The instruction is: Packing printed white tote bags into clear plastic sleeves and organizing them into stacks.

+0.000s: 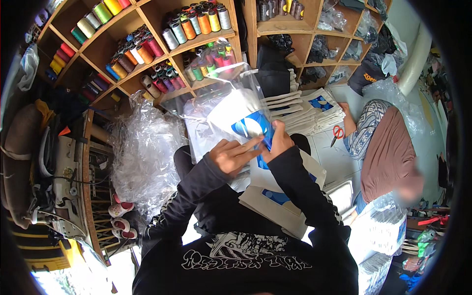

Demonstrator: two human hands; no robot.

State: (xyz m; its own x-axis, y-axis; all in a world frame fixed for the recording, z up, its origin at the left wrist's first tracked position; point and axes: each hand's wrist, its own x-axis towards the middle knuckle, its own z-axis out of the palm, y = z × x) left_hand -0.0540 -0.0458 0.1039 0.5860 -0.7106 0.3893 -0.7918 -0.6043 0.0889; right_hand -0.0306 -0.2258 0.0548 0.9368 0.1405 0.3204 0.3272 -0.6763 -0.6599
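A white cloth bag (pixel 223 113) with a blue printed panel stands tilted up in front of me, with clear plastic wrap (pixel 196 105) around it. My right hand (pixel 279 142) grips the bag's lower right edge, thumb up along the blue part. From the left, my left hand (pixel 230 156) reaches across with straightened fingers; their tips touch the lower edge of the blue panel next to my right hand. More white cloth bags (pixel 268 204) with blue prints lie over my lap below both hands.
Crumpled clear plastic bags (pixel 147 152) pile up on the left. Stacked white cloth bags (pixel 314 115) lie ahead on the right, near red-handled scissors (pixel 337 133). Another person in a brown top (pixel 391 147) sits at right. Thread spools (pixel 142 51) fill wooden shelves (pixel 169 55) ahead.
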